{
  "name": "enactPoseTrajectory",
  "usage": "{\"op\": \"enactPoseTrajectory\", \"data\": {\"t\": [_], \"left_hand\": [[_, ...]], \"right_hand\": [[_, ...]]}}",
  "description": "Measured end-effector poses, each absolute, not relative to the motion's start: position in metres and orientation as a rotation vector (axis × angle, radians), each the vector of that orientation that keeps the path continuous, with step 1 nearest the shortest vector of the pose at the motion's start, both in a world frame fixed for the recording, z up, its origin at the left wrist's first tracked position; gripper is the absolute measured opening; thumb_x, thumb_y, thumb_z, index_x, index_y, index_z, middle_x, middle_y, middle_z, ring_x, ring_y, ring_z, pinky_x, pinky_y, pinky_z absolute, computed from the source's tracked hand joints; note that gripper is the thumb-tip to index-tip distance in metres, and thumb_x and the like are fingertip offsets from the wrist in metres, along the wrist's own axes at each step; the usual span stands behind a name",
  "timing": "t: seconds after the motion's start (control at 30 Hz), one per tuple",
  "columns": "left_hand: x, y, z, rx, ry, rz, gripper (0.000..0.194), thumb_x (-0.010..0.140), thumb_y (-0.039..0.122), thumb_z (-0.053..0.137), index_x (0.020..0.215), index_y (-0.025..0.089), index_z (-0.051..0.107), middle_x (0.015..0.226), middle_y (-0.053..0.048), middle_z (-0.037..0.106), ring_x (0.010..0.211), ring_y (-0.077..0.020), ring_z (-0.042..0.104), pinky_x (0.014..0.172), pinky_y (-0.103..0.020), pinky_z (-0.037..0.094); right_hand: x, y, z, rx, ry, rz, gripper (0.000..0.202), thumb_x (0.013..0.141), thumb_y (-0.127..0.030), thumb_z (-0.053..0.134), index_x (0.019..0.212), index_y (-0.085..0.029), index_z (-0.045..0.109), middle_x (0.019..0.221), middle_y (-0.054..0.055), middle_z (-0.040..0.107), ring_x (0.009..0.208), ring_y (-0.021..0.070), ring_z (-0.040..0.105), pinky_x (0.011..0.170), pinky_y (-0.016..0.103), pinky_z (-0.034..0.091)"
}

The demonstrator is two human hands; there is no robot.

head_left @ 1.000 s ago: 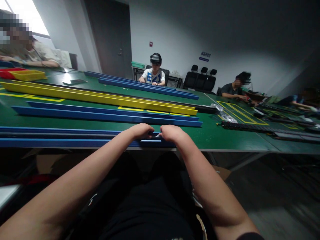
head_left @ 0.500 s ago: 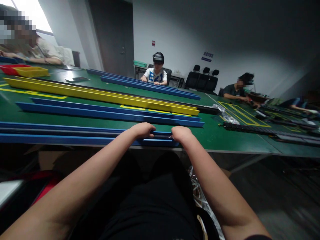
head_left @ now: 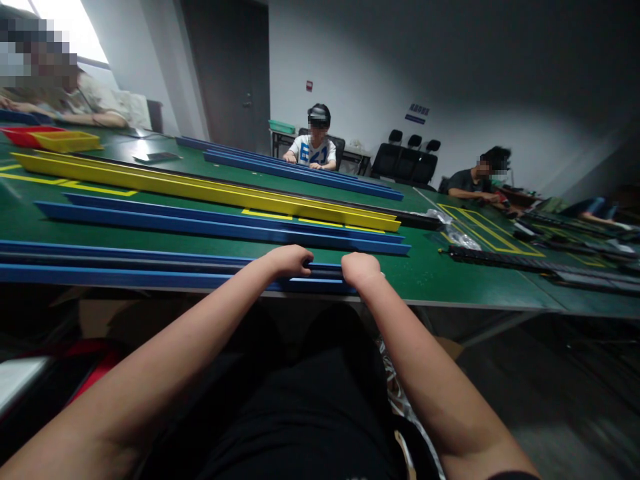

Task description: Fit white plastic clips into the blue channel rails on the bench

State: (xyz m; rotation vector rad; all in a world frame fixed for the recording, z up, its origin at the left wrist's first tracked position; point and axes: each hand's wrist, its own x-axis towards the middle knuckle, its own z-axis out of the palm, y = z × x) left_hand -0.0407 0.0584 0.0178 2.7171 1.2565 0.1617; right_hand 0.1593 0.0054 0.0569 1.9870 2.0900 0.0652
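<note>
Head view shows both our hands at the near edge of the green table [head_left: 430, 270], over the right part of the near blue channel [head_left: 125, 275]. A dark strip [head_left: 327, 273] lies inside that channel, visible between our hands. Our left grip [head_left: 293, 261] is curled over the channel; our right grip [head_left: 361, 268] is bent down at its right end. We cannot tell whether either one is closed on the strip. Just beyond lies another blue channel [head_left: 210, 228], then a yellow channel [head_left: 210, 191]; a co-worker [head_left: 313, 150] sits at the far side.
</note>
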Motion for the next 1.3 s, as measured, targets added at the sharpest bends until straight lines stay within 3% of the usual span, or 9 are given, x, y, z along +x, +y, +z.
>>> {"op": "enactPoseTrajectory", "data": {"t": [0.1,0.27,0.47,0.73,0.93,1.03,1.3], "left_hand": [[-0.038,0.059,0.021,2.709,1.259,0.131,0.032,0.073,0.044,0.061,0.097,0.025,0.068,0.087,-0.003,0.072,0.072,-0.0174,0.061,0.059,-0.026,0.038],[-0.022,0.062,0.025,2.814,1.210,0.080,0.024,0.072,0.044,0.063,0.087,0.025,0.068,0.085,-0.004,0.072,0.074,-0.0195,0.063,0.060,-0.027,0.040],[0.014,0.061,0.020,2.865,1.177,0.122,0.023,0.071,0.039,0.064,0.089,0.027,0.068,0.089,-0.004,0.073,0.080,-0.0212,0.066,0.062,-0.027,0.041],[0.023,0.057,0.017,2.814,1.145,0.148,0.021,0.074,0.038,0.061,0.090,0.026,0.069,0.089,-0.004,0.073,0.080,-0.0208,0.066,0.063,-0.027,0.042],[0.021,0.060,0.013,2.791,1.171,0.133,0.021,0.075,0.040,0.061,0.089,0.026,0.067,0.087,-0.004,0.072,0.078,-0.0195,0.065,0.061,-0.026,0.040],[0.021,0.062,0.011,2.787,1.180,0.129,0.022,0.075,0.041,0.061,0.090,0.026,0.067,0.087,-0.004,0.072,0.077,-0.0196,0.065,0.060,-0.026,0.040],[0.022,0.058,0.014,2.772,1.206,0.129,0.023,0.075,0.041,0.062,0.091,0.027,0.068,0.087,-0.004,0.072,0.078,-0.0203,0.065,0.063,-0.027,0.041]], "right_hand": [[0.156,0.005,0.057,1.998,2.072,0.057,0.033,0.085,-0.012,0.051,0.109,-0.013,0.074,0.111,0.022,0.070,0.101,0.0276,0.069,0.087,0.039,0.053],[0.151,0.007,0.058,2.018,2.030,0.030,0.033,0.087,-0.015,0.053,0.115,-0.010,0.071,0.113,0.024,0.068,0.105,0.0271,0.068,0.089,0.037,0.053],[0.151,0.006,0.056,2.036,2.039,0.011,0.034,0.088,-0.012,0.049,0.113,-0.012,0.072,0.114,0.022,0.069,0.104,0.0274,0.068,0.088,0.038,0.053],[0.162,0.003,0.052,2.031,2.105,0.050,0.029,0.089,-0.018,0.053,0.110,-0.014,0.073,0.109,0.021,0.071,0.103,0.0268,0.068,0.089,0.037,0.051],[0.189,0.000,0.058,1.963,2.130,-0.059,0.034,0.088,-0.045,0.057,0.106,-0.020,0.071,0.110,0.014,0.071,0.103,0.0257,0.067,0.085,0.034,0.050],[0.203,0.000,0.056,2.019,2.092,-0.043,0.039,0.088,-0.052,0.056,0.105,-0.020,0.071,0.110,0.014,0.071,0.104,0.0250,0.066,0.085,0.032,0.049],[0.213,0.001,0.044,2.048,2.066,-0.042,0.032,0.091,-0.045,0.052,0.108,-0.023,0.069,0.112,0.011,0.070,0.105,0.0224,0.065,0.085,0.031,0.047]]}}
